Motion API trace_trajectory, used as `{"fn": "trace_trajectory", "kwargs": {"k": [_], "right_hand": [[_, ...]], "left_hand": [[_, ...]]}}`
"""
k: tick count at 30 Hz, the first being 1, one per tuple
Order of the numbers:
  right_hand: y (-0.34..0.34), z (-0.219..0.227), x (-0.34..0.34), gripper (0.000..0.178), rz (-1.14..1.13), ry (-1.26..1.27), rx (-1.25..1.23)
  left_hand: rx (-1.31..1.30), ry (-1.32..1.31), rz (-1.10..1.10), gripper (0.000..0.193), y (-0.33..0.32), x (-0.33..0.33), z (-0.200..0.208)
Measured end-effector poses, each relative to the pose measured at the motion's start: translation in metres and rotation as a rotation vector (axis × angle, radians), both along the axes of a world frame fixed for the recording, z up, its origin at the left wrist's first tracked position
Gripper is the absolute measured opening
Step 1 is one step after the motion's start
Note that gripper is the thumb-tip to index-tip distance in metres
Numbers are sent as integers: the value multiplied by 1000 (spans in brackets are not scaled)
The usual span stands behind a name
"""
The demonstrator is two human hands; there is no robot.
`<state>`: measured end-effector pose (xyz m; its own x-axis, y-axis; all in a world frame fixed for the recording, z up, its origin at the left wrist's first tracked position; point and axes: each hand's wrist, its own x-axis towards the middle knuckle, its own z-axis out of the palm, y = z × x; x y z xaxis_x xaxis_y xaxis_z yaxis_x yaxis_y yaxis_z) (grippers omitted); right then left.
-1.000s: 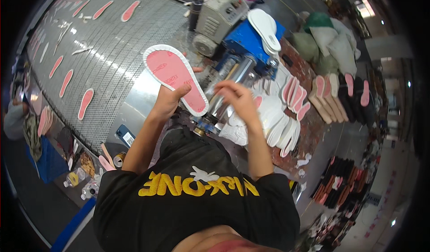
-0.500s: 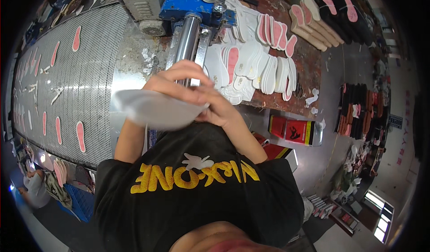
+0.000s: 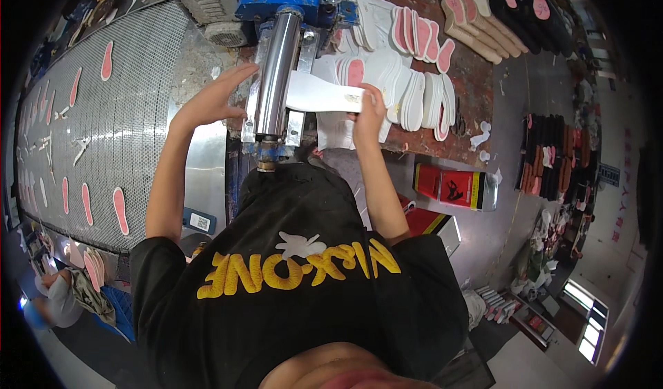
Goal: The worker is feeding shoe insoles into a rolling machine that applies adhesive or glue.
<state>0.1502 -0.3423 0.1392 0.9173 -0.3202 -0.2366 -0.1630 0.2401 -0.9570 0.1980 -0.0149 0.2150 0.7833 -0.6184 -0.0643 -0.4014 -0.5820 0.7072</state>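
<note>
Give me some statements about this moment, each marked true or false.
1. The right hand holds a flat, white, foot-shaped insole. True.
2. The insole's end reaches the shiny, cylindrical metal roller. True.
3. The left hand grips another insole. False: it is open beside the roller, holding nothing.
4. Pink, white-edged, foot-shaped insoles lie on the grey mesh surface. True.
5. That surface is on the person's right. False: it is on the left.

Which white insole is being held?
The white insole in the right hand, one end at the steel roller; the stacked insoles farther right are not held.
</note>
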Motion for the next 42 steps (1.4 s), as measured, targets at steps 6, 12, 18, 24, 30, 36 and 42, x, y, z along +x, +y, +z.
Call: {"fn": "trace_trajectory", "kwargs": {"k": [6,12,18,24,30,36,42], "right_hand": [[-17,-31,11,30,259,1,12],[0,-109,-4,62,321,18,-1372],[38,-132,-3,80,478,264,-1727],[13,-152,3,33,286,196,-1479],[-31,-153,7,62,269,138,-1102],[-63,-140,-50,68,90,371,-835],[-65,-111,-126,62,-65,624,-739]], "left_hand": [[-35,-103,-15,86,6,2,-14],[114,-413,52,77,52,4,-30],[20,-83,187,72,126,-16,-71],[-610,746,814,50,232,-112,-147],[-1234,968,1204,45,331,-190,-235],[-1464,492,1574,50,384,-166,-287],[-1431,415,1545,51,420,-45,-304]]}}
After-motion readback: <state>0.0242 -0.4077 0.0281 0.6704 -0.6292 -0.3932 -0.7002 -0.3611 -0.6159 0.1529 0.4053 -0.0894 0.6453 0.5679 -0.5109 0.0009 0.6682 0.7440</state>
